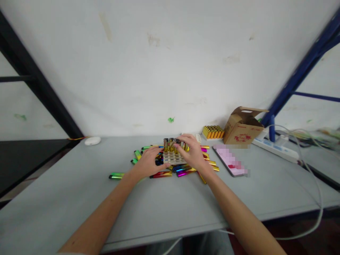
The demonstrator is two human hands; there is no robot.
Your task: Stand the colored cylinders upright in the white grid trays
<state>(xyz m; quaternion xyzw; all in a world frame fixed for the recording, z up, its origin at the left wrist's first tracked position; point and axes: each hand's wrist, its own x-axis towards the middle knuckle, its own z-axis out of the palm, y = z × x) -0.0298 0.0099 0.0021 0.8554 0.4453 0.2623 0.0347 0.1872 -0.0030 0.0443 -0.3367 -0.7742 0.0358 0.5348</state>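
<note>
A pale tray with rows of holes (174, 158) is tilted up among a loose pile of shiny metallic-coloured tubes. Several gold tubes with dark ends (166, 143) stand upright in its far row. My left hand (147, 163) grips the tray's left side, its thumb along the near corner. Over the tray's right part, my right hand (193, 152) has thumb and fingers closed around the top of a gold tube, partly hidden by the fingers. Around both hands lie red-gold (161, 174), purple (186, 172) and green tubes (116, 175). What exact kind the tubes are is too small to tell.
A block of orange-yellow cylinders (213, 132) and an open cardboard box (243, 129) stand by the wall. Right of the pile lies a phone (230, 160). A power strip (276, 150) with white cables is farther right; a white oval case (92, 141) sits back left.
</note>
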